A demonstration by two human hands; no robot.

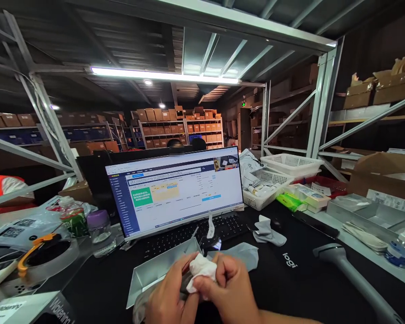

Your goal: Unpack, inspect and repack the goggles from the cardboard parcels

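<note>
Item: white crumpled wad (202, 270), soft fabric or paper, which of the two cannot be told. Location: low centre of the head view, above the black desk mat (290, 263), just in front of the keyboard (189, 234) and beside the open end of a shallow metal tray (155, 270). Left hand (170, 294): fingers curled around the wad from the left, with a darker grey piece pinched under it. Right hand (227, 288): closed on the wad from the right, thumb on top. Step in hand, by judgement: the two hands work the wad between them, bunching or folding it against the grey piece. Handling note: the wad is limp, so further work calls for one hand to keep a pinch while the other shifts. Adjacent: grey flat pouch (246, 254) touching the right hand's far side; grey folded cloth (268, 231) near the keyboard; lit monitor (175, 189); handheld scanner (351, 270) well to the right; white baskets (290, 164) behind.
</note>
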